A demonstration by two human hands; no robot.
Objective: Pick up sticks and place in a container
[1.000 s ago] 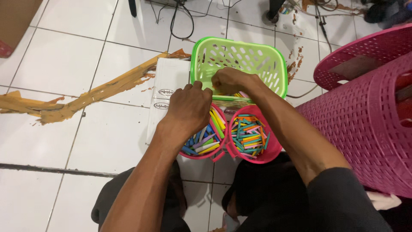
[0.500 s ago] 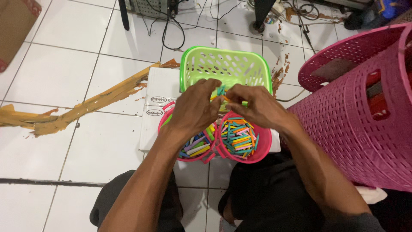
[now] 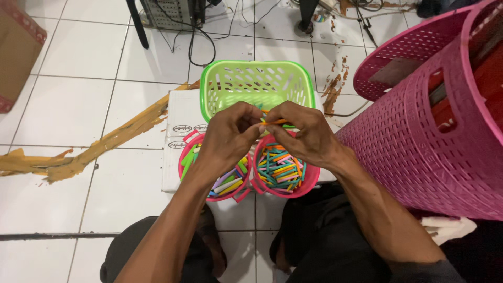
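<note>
Here both hands pinch thin orange plastic stick [image 3: 274, 122] — left hand [image 3: 228, 137] and right hand [image 3: 303, 135] at opposite ends; probably light, stiff, smooth; pinching near ends seems best.

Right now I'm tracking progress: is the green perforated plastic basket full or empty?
Empty, as far as visible: the green perforated plastic basket shows only its bare holed bottom; both hands hide its near edge.

hands [image 3: 230, 133]: 2 | pink bowls [image 3: 309, 181]: 2 (full of sticks) | green basket [image 3: 257, 84]: 1
</note>
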